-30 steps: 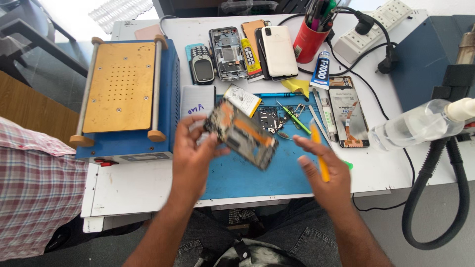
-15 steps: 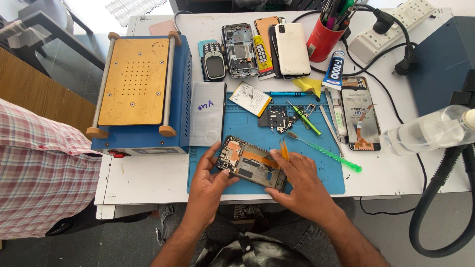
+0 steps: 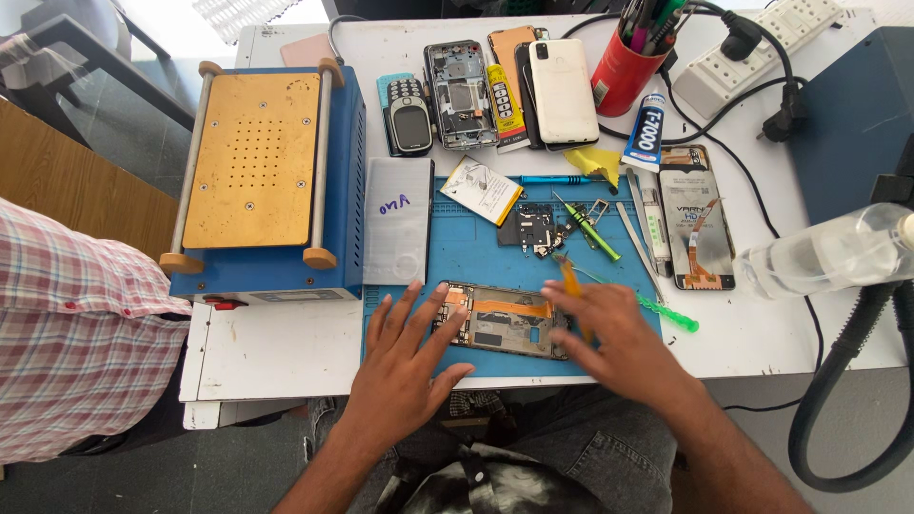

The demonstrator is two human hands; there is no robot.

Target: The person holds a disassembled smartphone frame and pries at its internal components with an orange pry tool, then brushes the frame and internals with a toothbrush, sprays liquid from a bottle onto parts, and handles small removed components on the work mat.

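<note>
Hidden or cut off: the right end of the opened phone (image 3: 500, 319) lies under the right hand (image 3: 614, 343); the orange pry tool (image 3: 571, 286) shows only above the fingers, its lower part covered. A person in a checked shirt (image 3: 67, 333) is cut by the left edge. The black hose (image 3: 847, 381) and clear bottle (image 3: 824, 252) run out of the right edge.

Left hand (image 3: 405, 366): grip released, fingers spread flat on the blue mat (image 3: 457, 257); fingertips touch the left end of the opened phone.

Right hand: its grip closes on the orange pry tool, which points away from the person; the palm rests over the phone's right end.

Opened phone: lies flat, inner side up, near the front edge of the blue mat, between the two hands and touching both.

Containers: a red cup (image 3: 624, 76) at the back of the worktop (image 3: 276, 347) holds pens and tools standing upright; individual items inside are hard to tell apart.

Surroundings: a blue heating machine with a brass plate (image 3: 257, 162) stands left of the mat; several phones (image 3: 514, 81) lie in a row behind it; a green tool (image 3: 666, 309) lies just right of the right hand.
</note>
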